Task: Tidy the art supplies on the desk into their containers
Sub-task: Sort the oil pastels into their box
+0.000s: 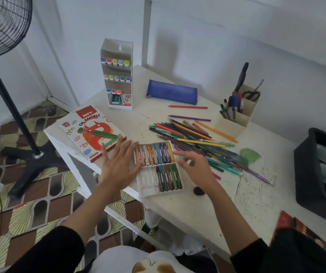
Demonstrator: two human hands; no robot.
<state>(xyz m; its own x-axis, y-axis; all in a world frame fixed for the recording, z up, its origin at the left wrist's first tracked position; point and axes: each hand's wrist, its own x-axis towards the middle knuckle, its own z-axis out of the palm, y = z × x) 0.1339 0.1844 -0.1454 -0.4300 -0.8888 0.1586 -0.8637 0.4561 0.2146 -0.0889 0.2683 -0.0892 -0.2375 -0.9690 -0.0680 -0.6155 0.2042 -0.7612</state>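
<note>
A white tray of oil pastels (148, 191) lies at the desk's near edge, its front-left slots bare. My left hand (118, 164) is spread flat with straight fingers at the tray's left side, between it and the oil pastels box lid (91, 133). My right hand (194, 164) hovers at the tray's right edge with fingers loosely curled; whether it holds a pastel cannot be made out. A heap of coloured pencils and pens (193, 138) lies just beyond it. A blue pencil case (173, 91) and a beige pen holder (235, 123) stand farther back.
A white marker rack (117, 75) stands at the back left. A black bin (315, 170) sits at the right edge, a red box (303, 231) near my right sleeve. A small dark lump (199, 191) lies by the tray. A fan (10, 75) stands on the floor left.
</note>
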